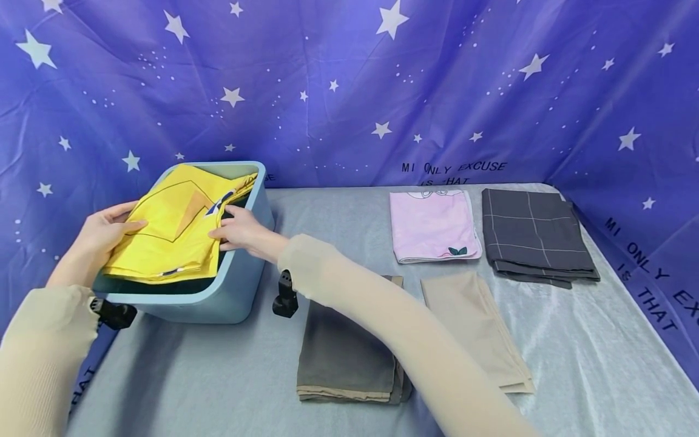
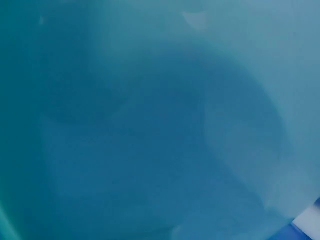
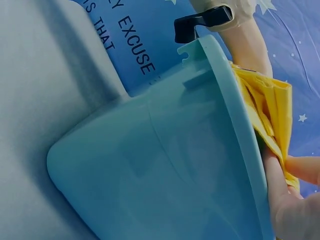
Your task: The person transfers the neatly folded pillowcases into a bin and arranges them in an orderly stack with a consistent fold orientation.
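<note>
A folded yellow cloth [image 1: 169, 221] with a dark printed outline and an orange patch lies level with the rim of a blue plastic bin [image 1: 240, 285]. My left hand [image 1: 104, 237] grips its left edge, thumb on top. At its right edge, my right hand [image 1: 240, 229] pinches the layers beside a blue printed mark. In the right wrist view, the cloth [image 3: 272, 112] bunches above the bin's rim, with thumb and finger of the right hand [image 3: 295, 212] on either side of it. A blurred blue surface [image 2: 150, 150] fills most of the left wrist view, and the left hand is hidden there.
On the grey-covered table [image 1: 218, 376] lie a pink folded cloth [image 1: 434, 227], a dark checked one [image 1: 535, 233], a beige one [image 1: 469, 309] and a grey-brown one [image 1: 346, 358]. The right sleeve passes over the latter two. A purple starry curtain [image 1: 327, 133] hangs behind.
</note>
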### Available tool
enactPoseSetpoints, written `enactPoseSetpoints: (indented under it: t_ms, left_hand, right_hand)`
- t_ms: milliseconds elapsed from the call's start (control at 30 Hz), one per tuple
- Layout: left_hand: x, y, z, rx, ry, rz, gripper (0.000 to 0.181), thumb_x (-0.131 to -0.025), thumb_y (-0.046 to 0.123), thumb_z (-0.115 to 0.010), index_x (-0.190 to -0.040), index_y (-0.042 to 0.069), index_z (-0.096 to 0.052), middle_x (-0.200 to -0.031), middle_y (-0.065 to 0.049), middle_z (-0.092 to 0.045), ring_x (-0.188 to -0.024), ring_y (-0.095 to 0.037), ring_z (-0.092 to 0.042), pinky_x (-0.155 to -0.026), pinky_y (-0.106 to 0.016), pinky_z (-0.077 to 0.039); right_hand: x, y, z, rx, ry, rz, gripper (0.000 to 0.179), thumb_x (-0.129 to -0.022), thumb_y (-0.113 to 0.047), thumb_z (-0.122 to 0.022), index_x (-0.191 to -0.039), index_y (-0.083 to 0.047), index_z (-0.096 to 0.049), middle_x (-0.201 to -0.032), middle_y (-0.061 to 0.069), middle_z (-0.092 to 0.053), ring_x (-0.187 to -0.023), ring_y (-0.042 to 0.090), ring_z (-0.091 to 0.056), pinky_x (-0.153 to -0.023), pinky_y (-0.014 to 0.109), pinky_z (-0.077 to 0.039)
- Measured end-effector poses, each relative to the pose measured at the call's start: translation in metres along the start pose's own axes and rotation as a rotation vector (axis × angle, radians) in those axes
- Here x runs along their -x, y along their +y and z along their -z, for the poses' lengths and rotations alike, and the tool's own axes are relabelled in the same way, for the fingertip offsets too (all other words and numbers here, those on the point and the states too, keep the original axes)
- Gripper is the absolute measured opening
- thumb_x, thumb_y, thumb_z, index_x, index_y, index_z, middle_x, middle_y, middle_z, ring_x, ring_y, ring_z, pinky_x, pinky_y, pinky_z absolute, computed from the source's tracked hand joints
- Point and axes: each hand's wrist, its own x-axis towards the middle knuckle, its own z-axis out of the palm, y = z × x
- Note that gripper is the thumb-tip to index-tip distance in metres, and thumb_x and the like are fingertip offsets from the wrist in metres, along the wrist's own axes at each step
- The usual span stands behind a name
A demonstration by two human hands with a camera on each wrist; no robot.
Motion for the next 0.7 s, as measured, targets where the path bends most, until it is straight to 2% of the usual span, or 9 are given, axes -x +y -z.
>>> enactPoseSetpoints:
  t_ms: [100,167,267,367,500,600,700]
  left_hand:
    - [0.000,-0.003,0.000,-0.043,0.041,-0.094,0.064,-0.082,0.025,-0.063,-0.138,0.016,-0.033,-0.069,0.031,-0.055,-0.064,0.004,-0.057,-0.059,-0.016,-0.049]
    - [0.000,-0.004,0.001,-0.004,0.058,-0.156,0.050,-0.085,0.015,-0.058,-0.132,0.016,-0.043,-0.070,0.028,-0.057,-0.066,0.007,-0.057,-0.060,-0.013,-0.047]
    - [0.002,-0.003,0.003,0.109,0.042,-0.204,0.031,-0.086,0.009,-0.054,-0.116,0.018,-0.053,-0.072,0.022,-0.062,-0.068,0.006,-0.059,-0.061,-0.012,-0.047]
    - [0.004,0.000,0.002,0.140,0.015,-0.202,0.021,-0.087,0.015,-0.054,-0.106,0.023,-0.057,-0.073,0.020,-0.063,-0.069,0.003,-0.061,-0.061,-0.015,-0.049]
    - [-0.001,0.000,0.000,0.016,-0.024,-0.262,0.033,-0.088,0.027,-0.052,-0.119,0.014,-0.051,-0.080,0.022,-0.062,-0.073,0.004,-0.061,-0.063,-0.016,-0.049]
    - [-0.016,-0.008,-0.002,0.000,-0.053,-0.311,0.043,-0.087,0.031,-0.052,-0.125,0.010,-0.048,-0.086,0.019,-0.063,-0.076,0.002,-0.061,-0.063,-0.016,-0.049]
    - [-0.029,-0.015,-0.006,0.003,-0.091,-0.342,0.042,-0.087,0.031,-0.054,-0.125,0.013,-0.051,-0.091,0.016,-0.064,-0.079,-0.001,-0.062,-0.063,-0.019,-0.050]
  right_hand:
    - [0.005,-0.001,0.001,-0.025,-0.041,0.019,0.067,-0.080,0.007,-0.057,-0.138,-0.011,-0.029,-0.100,0.015,-0.061,-0.086,0.027,-0.062,-0.068,0.031,-0.052]
    - [0.009,-0.003,0.002,-0.009,-0.047,0.055,0.063,-0.079,0.010,-0.055,-0.135,-0.008,-0.033,-0.089,0.017,-0.061,-0.078,0.027,-0.062,-0.064,0.030,-0.053]
    - [0.018,-0.007,0.008,0.114,-0.028,0.143,0.051,-0.080,0.008,-0.054,-0.127,-0.005,-0.043,-0.082,0.012,-0.060,-0.067,0.021,-0.062,-0.059,0.027,-0.052]
    - [0.025,-0.011,0.019,0.254,-0.038,0.237,0.041,-0.082,0.005,-0.053,-0.121,-0.004,-0.048,-0.086,0.010,-0.062,-0.067,0.018,-0.061,-0.057,0.025,-0.052]
    - [0.027,-0.011,0.041,0.433,-0.087,0.359,0.036,-0.084,0.001,-0.052,-0.120,-0.004,-0.050,-0.091,0.011,-0.062,-0.077,0.021,-0.062,-0.059,0.024,-0.051]
    - [0.026,-0.007,0.056,0.547,-0.102,0.422,0.034,-0.085,-0.001,-0.052,-0.119,-0.004,-0.051,-0.093,0.011,-0.062,-0.079,0.021,-0.061,-0.058,0.022,-0.050]
    - [0.026,-0.006,0.067,0.591,-0.112,0.437,0.033,-0.086,-0.001,-0.051,-0.118,-0.003,-0.051,-0.099,0.013,-0.061,-0.082,0.018,-0.060,-0.059,0.021,-0.049]
